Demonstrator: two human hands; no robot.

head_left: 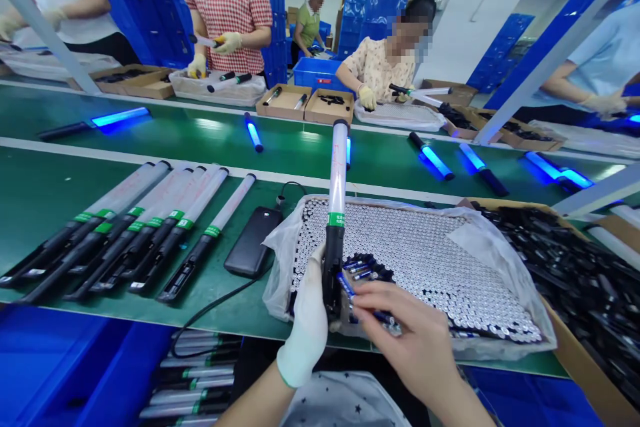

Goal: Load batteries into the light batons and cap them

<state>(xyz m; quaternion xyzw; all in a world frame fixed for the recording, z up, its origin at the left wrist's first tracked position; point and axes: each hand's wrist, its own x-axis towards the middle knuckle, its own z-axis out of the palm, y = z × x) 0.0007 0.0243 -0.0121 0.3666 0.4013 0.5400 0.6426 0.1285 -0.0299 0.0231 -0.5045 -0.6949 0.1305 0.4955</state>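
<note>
A light baton [338,187] with a clear tube, green label and black handle stands nearly upright in my gloved left hand [309,320], which is closed round the handle. The handle's battery compartment looks open. My bare right hand [413,327] pinches a blue battery [346,284] at the side of that handle. Behind both hands lies a plastic-lined tray [520,347] packed with upright batteries [400,227]; several lie on their sides near my right fingers.
Several batons [195,240] lie on the green bench at left, beside a black power bank [254,240] with a cable. A carton of black parts [565,287] stands at right. Lit blue batons [435,161] lie on the belt; co-workers [227,7] stand beyond. Blue bins [65,367] sit below.
</note>
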